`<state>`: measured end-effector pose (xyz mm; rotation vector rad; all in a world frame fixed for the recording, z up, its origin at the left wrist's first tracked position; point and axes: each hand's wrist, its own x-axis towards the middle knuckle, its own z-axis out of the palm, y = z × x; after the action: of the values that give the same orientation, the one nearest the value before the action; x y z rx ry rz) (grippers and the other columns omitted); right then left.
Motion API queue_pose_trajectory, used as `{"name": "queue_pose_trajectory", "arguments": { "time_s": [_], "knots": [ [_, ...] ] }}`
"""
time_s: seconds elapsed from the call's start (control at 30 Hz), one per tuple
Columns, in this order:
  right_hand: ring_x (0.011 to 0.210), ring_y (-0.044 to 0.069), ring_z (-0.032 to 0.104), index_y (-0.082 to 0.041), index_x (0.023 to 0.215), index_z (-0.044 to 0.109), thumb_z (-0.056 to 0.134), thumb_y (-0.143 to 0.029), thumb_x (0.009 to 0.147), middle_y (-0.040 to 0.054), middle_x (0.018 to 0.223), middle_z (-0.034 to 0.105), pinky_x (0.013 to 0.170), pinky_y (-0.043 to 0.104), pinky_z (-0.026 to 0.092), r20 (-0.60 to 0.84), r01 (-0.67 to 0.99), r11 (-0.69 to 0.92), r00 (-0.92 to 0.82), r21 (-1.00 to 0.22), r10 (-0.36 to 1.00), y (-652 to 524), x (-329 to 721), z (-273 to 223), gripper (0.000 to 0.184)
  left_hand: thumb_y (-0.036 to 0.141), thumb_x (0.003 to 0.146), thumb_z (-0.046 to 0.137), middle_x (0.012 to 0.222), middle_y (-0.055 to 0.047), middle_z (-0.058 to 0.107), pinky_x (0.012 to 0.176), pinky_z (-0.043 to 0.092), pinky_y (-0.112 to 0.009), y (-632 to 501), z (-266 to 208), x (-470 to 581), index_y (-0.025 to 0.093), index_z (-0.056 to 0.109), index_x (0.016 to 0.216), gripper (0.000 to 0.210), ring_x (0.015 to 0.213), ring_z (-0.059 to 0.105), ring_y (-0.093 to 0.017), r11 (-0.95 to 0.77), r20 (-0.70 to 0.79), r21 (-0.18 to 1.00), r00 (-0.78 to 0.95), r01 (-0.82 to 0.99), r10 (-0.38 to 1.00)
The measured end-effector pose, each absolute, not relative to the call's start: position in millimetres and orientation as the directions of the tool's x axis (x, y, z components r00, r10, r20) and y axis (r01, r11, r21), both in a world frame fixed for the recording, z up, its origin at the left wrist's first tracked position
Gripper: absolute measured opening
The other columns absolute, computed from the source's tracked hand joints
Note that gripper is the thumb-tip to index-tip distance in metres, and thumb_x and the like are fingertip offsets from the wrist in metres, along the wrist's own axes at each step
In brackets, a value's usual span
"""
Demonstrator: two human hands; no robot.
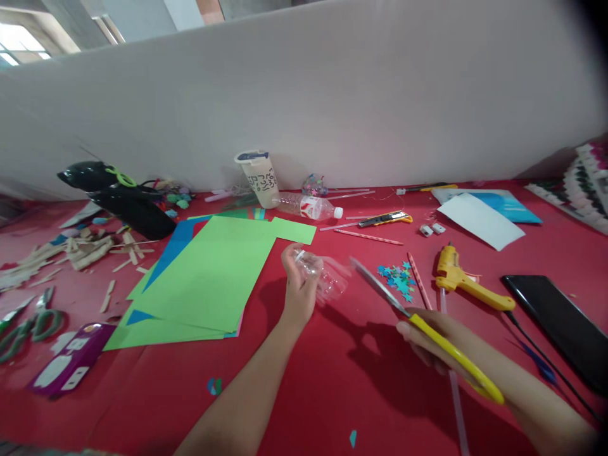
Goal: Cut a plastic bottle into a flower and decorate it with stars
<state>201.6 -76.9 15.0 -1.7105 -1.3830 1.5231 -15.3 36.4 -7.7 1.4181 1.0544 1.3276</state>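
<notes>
Our left hand [301, 285] curls closed at frame centre; our right hand [434, 339] is closed too, at lower right. Beneath them, the red counter [323, 405] spans the lower frame, with green sheets [213, 272] left of centre. The yellow-handled scissors [453, 354] gripped in our right hand angle toward the middle, tips near the clear plastic bottle [330, 282] our left hand grips at centre. That thin, crumpled plastic could buckle or slip if pinched loosely, letting the scissors skid toward our left hand. Right of centre, loose stars [399, 278] could scatter if our right hand sweeps across.
</notes>
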Motion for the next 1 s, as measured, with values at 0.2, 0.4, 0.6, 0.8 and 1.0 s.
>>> {"name": "queue_pose_trajectory", "arguments": {
  "time_s": [0.2, 0.4, 0.6, 0.8, 1.0],
  "knots": [
    [0.052, 0.013, 0.049, -0.024, 0.080, 0.040, 0.057, -0.057, 0.079, -0.0044, 0.062, 0.051, 0.049, 0.025, 0.040, -0.223, 0.184, -0.222, 0.015, -0.957, 0.975, -74, 183, 1, 0.036, 0.027, 0.084, 0.054, 0.101, -0.005, 0.051, 0.079, 0.047, -0.031, 11, -12, 3, 0.026, 0.030, 0.120, 0.043, 0.089, 0.055, -0.016, -0.251, 0.231, 0.968, 0.381, 0.003, 0.895],
    [0.050, 0.012, 0.047, -0.023, 0.079, 0.042, 0.065, -0.046, 0.076, -0.0037, 0.065, 0.053, 0.048, 0.026, 0.040, -0.182, 0.172, -0.194, 0.083, -0.966, 0.980, -77, 179, 0, 0.032, 0.030, 0.085, 0.052, 0.101, -0.006, 0.052, 0.082, 0.046, -0.035, 2, -19, 10, 0.024, 0.028, 0.123, 0.045, 0.089, 0.056, -0.018, -0.224, 0.179, 0.972, 0.382, 0.076, 0.906],
    [0.066, 0.016, 0.050, -0.024, 0.076, 0.040, 0.061, -0.044, 0.077, 0.0000, 0.078, 0.052, 0.059, 0.028, 0.042, -0.080, 0.136, -0.106, 0.185, -0.985, 0.980, -75, 179, 3, 0.028, 0.033, 0.084, 0.054, 0.102, -0.005, 0.052, 0.080, 0.047, -0.035, 5, -20, 8, 0.026, 0.028, 0.125, 0.050, 0.090, 0.057, -0.019, -0.234, 0.161, 0.957, 0.356, 0.171, 0.920],
    [0.059, 0.015, 0.050, -0.023, 0.068, 0.044, 0.071, -0.035, 0.066, -0.0040, 0.064, 0.051, 0.057, 0.028, 0.042, -0.165, 0.113, -0.173, 0.070, -0.978, 0.984, -69, 172, 9, 0.029, 0.023, 0.083, 0.052, 0.105, -0.008, 0.054, 0.088, 0.045, -0.041, -7, -22, 13, 0.022, 0.028, 0.127, 0.051, 0.093, 0.058, -0.020, -0.303, 0.184, 0.933, 0.468, 0.193, 0.864],
    [0.057, 0.014, 0.050, -0.024, 0.071, 0.045, 0.073, -0.046, 0.065, -0.0055, 0.062, 0.049, 0.055, 0.027, 0.042, -0.152, 0.058, -0.155, 0.051, -0.986, 0.987, -67, 176, 10, 0.036, 0.027, 0.083, 0.055, 0.122, -0.013, 0.047, 0.098, 0.039, -0.045, -4, -17, 11, 0.022, 0.027, 0.129, 0.054, 0.111, 0.052, -0.024, -0.419, 0.220, 0.856, 0.521, 0.303, 0.825]
  ]
}}
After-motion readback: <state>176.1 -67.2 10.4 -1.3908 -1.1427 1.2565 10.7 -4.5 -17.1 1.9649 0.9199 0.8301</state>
